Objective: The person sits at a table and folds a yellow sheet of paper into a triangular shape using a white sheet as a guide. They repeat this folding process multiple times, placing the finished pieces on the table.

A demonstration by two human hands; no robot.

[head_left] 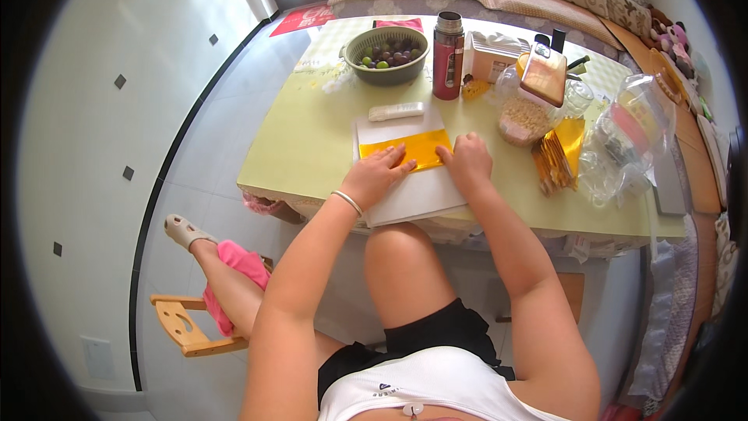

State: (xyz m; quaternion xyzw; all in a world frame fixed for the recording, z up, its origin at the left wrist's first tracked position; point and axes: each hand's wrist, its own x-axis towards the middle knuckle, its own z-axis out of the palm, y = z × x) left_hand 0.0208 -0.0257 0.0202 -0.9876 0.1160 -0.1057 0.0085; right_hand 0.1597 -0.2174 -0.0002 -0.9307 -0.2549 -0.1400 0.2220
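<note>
A shiny gold foil sheet (425,150) lies across a stack of white paper (417,196) at the table's near edge. My left hand (378,177), with a pale bracelet at the wrist, rests on the sheet's left part, fingers stretched out flat. At the sheet's right end my right hand (470,162) is closed, fingers curled and thumb pressed on the foil's edge. Whether those fingers reach under the edge is hidden. Just beyond the sheet lies a small white oblong object (396,111). More folded gold foil pieces (555,162) lie to the right.
A colander bowl of grapes (388,54) and a red thermos (447,62) stand at the back. A phone (543,76) leans above a jar of beige bits (523,121). Clear plastic bags (629,136) crowd the right. A wooden chair (187,327) stands at the left.
</note>
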